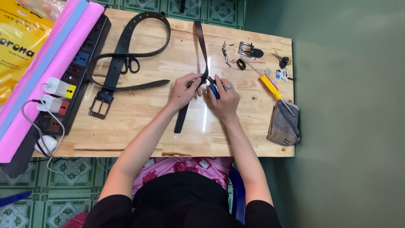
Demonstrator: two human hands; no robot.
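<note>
The long black leather strap (201,50) lies across the middle of the light wooden table (139,122). It is narrow and smooth, without buckle, and it bends where the hands meet. The left hand (184,90) pinches the strap at this bend. The right hand (225,99) is closed around a small blue-handled tool (214,90) whose tip touches the strap.

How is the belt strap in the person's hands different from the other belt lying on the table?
The held strap runs nearly straight down the table; the looped belt curls in a big loop. The looped belt has a metal buckle on its end, while the held strap shows none. The left hand and right hand pinch the held strap; the looped belt lies untouched. Both are black.
</note>
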